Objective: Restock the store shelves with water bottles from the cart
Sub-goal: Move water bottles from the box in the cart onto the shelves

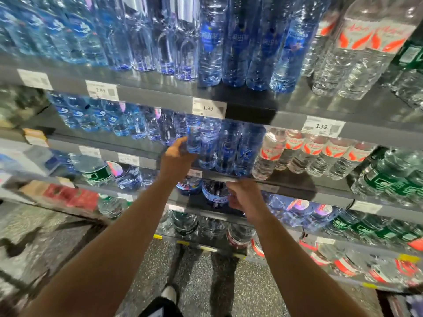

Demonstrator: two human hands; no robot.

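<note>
My left hand point(177, 156) is raised to the second shelf and wraps around a blue-tinted water bottle point(194, 136) standing at the left end of a row of like blue bottles point(229, 147). My right hand point(243, 197) hovers lower, in front of the grey shelf edge point(219, 177), fingers curled; whether it holds anything is unclear. Below it stand dark blue bottles point(214, 193). The cart is out of view.
Shelves full of bottles fill the view: tall blue ones on top point(210, 46), clear ones with red labels point(304, 154) to the right, green-labelled ones point(389, 179) at far right. Price tags point(208, 108) line the edges. Speckled floor point(201, 275) lies below.
</note>
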